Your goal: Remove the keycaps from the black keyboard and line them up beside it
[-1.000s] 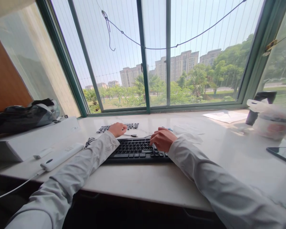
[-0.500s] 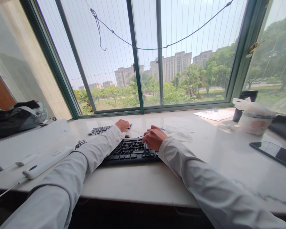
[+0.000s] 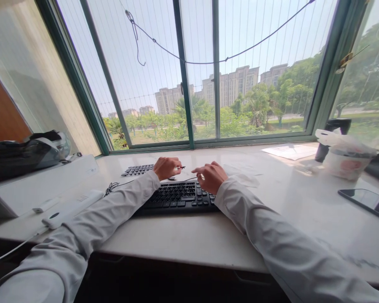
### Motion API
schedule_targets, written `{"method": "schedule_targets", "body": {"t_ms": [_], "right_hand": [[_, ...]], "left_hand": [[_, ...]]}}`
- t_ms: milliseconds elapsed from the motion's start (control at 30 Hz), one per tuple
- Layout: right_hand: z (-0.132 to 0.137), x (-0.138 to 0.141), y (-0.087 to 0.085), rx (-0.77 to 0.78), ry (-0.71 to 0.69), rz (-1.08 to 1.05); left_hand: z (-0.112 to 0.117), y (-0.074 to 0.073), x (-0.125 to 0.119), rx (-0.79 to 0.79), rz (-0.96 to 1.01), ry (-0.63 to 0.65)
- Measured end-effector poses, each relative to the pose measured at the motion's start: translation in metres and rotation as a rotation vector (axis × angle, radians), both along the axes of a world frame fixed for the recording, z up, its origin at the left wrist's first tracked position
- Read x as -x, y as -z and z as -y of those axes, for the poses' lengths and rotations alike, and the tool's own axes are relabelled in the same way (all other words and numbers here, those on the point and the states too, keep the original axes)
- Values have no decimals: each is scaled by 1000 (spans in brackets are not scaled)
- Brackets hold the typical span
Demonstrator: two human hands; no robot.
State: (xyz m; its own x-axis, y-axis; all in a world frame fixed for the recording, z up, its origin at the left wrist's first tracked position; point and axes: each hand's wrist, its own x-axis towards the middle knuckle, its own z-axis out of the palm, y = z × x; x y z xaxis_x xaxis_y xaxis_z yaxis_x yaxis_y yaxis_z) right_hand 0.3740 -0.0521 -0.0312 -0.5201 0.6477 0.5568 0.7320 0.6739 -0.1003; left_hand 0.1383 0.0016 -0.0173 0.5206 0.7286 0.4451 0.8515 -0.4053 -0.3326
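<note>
A black keyboard lies on the pale marble sill in front of the window. Behind it, to the left, sits a flat block of loose black keys. My left hand hovers just past the keyboard's far edge, closed around a small thin dark tool whose tip sticks out to the right. My right hand hangs over the keyboard's right end, fingers spread and pointing left toward that tip, with nothing in it. A thin cable trails off the keyboard's left side.
At the left stand a white box, a white bar-shaped device and a black bag. At the right are papers, a bagged container, a black cup and a phone. Clear plastic lies beside the keyboard.
My left hand has drawn in from the loose keys toward the centre, the thin tool now showing. My right hand has lifted off the keys and stretched its fingers left.
</note>
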Motion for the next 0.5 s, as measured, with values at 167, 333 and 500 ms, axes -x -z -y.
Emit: {"method": "schedule_targets", "body": {"t_ms": [167,333,500], "right_hand": [[-3,5,6,226,-37,-198],[-6,8,10,420,-119,-279],[-13,5,14,584,-150,-334]], "left_hand": [[56,-1,-18,-46,121,220],[71,7,-23,-38,66,205],[72,13,-20,-37,33,209]]}}
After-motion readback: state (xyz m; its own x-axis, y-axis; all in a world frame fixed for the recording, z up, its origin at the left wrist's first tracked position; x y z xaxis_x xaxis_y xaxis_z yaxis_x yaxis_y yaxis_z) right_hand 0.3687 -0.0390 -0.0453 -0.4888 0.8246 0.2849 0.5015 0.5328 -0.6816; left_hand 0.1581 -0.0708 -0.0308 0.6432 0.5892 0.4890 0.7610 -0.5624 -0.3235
